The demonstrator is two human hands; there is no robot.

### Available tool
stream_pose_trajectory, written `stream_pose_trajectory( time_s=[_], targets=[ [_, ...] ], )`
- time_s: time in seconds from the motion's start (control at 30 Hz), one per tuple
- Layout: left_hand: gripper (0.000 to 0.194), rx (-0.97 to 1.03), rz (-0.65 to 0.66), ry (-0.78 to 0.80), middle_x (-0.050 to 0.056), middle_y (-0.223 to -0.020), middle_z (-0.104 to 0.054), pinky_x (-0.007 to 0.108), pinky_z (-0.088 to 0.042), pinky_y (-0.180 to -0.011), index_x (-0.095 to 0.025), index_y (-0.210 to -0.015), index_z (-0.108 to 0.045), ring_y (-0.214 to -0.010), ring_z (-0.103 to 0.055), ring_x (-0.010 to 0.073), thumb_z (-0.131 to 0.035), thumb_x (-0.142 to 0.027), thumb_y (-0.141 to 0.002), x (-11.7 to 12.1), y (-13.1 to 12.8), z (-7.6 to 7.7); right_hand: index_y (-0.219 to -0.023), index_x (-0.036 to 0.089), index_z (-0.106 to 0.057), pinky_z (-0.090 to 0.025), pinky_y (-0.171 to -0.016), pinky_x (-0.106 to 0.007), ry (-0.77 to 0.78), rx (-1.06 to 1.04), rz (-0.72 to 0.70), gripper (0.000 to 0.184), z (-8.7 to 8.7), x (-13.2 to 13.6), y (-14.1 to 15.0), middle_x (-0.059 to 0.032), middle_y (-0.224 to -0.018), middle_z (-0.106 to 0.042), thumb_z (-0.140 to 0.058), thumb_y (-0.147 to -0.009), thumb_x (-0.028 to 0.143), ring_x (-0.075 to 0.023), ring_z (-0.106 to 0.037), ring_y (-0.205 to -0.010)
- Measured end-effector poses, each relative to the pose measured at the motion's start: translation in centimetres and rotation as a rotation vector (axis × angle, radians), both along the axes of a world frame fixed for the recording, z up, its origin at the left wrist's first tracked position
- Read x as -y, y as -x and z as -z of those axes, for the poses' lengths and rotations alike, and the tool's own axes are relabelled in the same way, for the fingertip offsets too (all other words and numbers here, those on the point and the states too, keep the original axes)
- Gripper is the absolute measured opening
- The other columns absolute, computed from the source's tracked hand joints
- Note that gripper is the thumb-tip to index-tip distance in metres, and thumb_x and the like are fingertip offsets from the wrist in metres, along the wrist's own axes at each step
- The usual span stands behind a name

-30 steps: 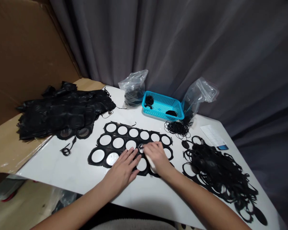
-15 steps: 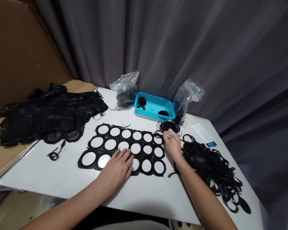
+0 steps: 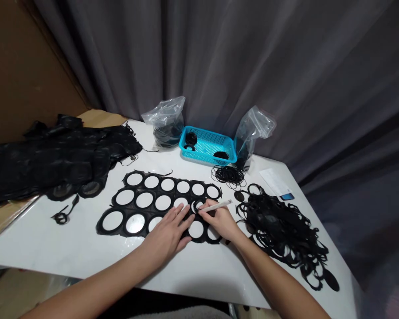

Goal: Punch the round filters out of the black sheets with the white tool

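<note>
A black rubber sheet (image 3: pixel 149 188) with rows of round holes lies flat on the white table. My left hand (image 3: pixel 169 226) rests palm down on its lower middle, fingers stretched out. Between the fingers of my right hand (image 3: pixel 218 218) is a slim, pale, pen-like tool (image 3: pixel 221 205), its rear end pointing up to the right. Its tip is at a hole in the sheet's middle row, just right of my left fingertips. Thin black strands show at that hole; whether they are loose cannot be made out. A loose pile of thin black rings (image 3: pixel 231 176) lies beyond my right hand.
A blue basket (image 3: pixel 208 159) with black rings stands at the back, between two clear plastic bags (image 3: pixel 168 126) with black contents. Stacked black sheets (image 3: pixel 49 159) lie at left. Black scraps (image 3: pixel 282 226) and a white paper (image 3: pixel 274 181) lie at right; a black scrap (image 3: pixel 62 216) sits at left.
My right hand has moved from the ring pile, left and nearer, to the hole in the sheet's middle row. My left hand stays on the sheet. The view has shifted slightly right.
</note>
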State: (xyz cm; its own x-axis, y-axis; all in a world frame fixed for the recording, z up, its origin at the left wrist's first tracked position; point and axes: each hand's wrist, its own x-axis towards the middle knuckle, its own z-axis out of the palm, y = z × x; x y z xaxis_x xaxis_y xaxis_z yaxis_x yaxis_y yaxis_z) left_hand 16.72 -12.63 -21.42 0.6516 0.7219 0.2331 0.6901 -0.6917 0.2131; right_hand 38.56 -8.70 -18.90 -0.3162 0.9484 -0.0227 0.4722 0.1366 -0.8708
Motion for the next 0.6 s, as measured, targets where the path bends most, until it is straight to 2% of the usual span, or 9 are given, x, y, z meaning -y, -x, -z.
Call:
stream_pose_trajectory(
  time_s=[0.13, 0.4, 0.5, 0.6],
  targets=[
    [0.054, -0.003, -0.012, -0.006, 0.016, -0.154, -0.043, 0.05, -0.034, -0.116, -0.018, -0.142, -0.051, -0.143, -0.037, 0.0352, -0.065, -0.03, -0.091, 0.2, 0.1, 0.0, -0.078, 0.022, -0.058, -0.045, -0.084, -0.033, -0.036, 0.023, -0.009, 0.013, 0.3, 0.0, -0.2, -0.0019, -0.089, -0.069, -0.059, -0.089, 0.027, -0.0207, -0.062, -0.091],
    [0.059, -0.016, -0.017, 0.0, 0.017, -0.154, -0.043, 0.051, -0.033, -0.116, -0.019, -0.143, -0.05, -0.143, -0.037, 0.0365, -0.069, -0.028, -0.088, 0.3, -0.2, 0.0, -0.076, 0.022, -0.058, -0.041, -0.085, -0.035, -0.171, 0.128, -0.032, 0.016, 0.1, 0.3, 0.2, -0.0007, -0.087, -0.069, -0.06, -0.091, 0.02, -0.0199, -0.061, -0.089],
    [0.06, -0.003, -0.02, -0.004, 0.016, -0.155, -0.041, 0.051, -0.032, -0.117, -0.021, -0.144, -0.049, -0.144, -0.035, 0.0358, -0.069, -0.028, -0.088, 0.4, -0.1, 0.4, -0.078, 0.022, -0.056, -0.04, -0.085, -0.035, -0.279, 0.182, -0.061, 0.016, 0.2, 1.2, 0.4, -0.0011, -0.09, -0.07, -0.059, -0.093, 0.017, -0.0196, -0.061, -0.089],
    [0.06, 0.015, -0.023, -0.004, 0.014, -0.156, -0.039, 0.051, -0.032, -0.117, -0.022, -0.145, -0.048, -0.145, -0.033, 0.0344, -0.068, -0.029, -0.089, 0.4, -0.1, 0.8, -0.091, 0.021, -0.058, -0.038, -0.09, -0.039, -0.463, 0.278, -0.177, 0.011, 0.5, 2.0, 0.8, -0.0059, -0.102, -0.07, -0.052, -0.094, 0.012, -0.0223, -0.06, -0.098]
  ],
)
